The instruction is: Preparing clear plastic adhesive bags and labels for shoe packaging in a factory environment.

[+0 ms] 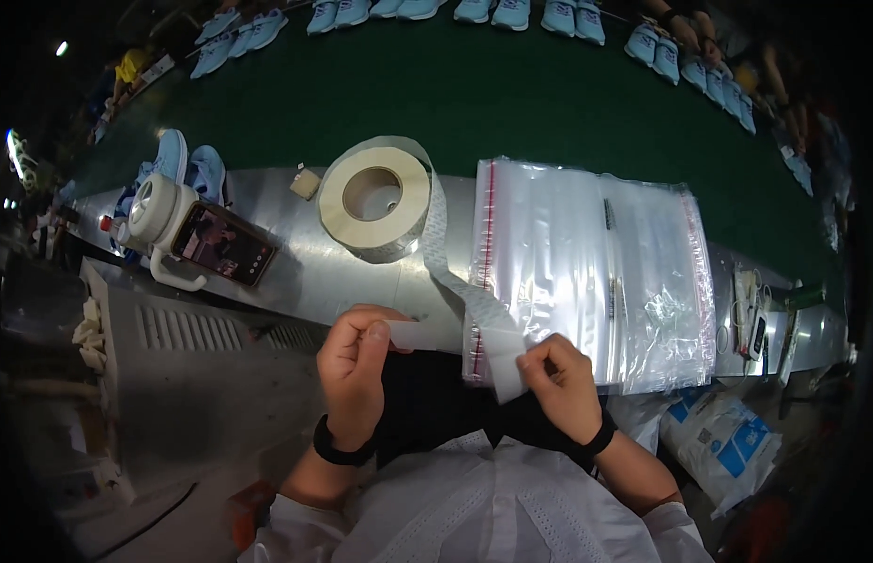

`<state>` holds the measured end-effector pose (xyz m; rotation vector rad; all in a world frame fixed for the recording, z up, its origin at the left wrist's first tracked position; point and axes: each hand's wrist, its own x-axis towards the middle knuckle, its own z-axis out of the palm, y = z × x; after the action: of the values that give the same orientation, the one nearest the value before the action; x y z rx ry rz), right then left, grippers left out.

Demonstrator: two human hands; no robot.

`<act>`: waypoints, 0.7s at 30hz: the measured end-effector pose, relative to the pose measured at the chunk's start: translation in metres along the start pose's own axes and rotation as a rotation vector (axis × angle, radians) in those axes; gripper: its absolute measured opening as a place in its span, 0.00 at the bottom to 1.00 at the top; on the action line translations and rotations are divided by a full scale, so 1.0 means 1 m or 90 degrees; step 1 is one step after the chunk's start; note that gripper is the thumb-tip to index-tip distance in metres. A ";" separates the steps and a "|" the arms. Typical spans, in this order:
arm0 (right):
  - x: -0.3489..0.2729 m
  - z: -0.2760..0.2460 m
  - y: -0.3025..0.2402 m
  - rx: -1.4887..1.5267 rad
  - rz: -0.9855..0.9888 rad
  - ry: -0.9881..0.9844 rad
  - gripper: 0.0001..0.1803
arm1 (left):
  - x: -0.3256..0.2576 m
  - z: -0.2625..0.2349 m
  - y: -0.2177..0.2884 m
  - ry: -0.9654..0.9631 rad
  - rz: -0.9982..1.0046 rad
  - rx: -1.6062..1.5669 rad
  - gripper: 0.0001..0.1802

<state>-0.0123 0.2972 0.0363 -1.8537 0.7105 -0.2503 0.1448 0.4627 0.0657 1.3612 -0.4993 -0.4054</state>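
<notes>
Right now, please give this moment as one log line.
left hand: holds white label | right hand: holds backing strip | label roll: on metal bench | plastic bags: beside roll

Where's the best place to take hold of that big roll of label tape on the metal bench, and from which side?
Grip the roll through its open middle hole and over the outer wall, coming from above. It lies flat with the hole facing up. Take the left part of the ring, since the strip runs off the right edge down to the right hand and left hand.
</notes>
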 end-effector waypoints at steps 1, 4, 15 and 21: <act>-0.007 0.000 -0.005 -0.039 -0.078 -0.083 0.05 | -0.001 0.000 0.000 -0.019 -0.017 -0.008 0.08; -0.010 -0.002 -0.014 -0.056 -0.240 -0.355 0.08 | -0.001 0.017 0.004 -0.127 -0.080 -0.026 0.12; 0.039 0.000 0.003 -0.585 -0.123 0.077 0.16 | 0.002 0.045 -0.047 -0.183 -0.366 -0.190 0.20; 0.034 -0.032 0.012 -0.393 -0.133 0.006 0.09 | 0.025 0.047 -0.039 -0.189 -0.437 -0.205 0.19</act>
<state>-0.0055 0.2494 0.0325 -2.5221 0.6417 -0.1839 0.1400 0.4035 0.0361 1.1305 -0.1759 -1.2097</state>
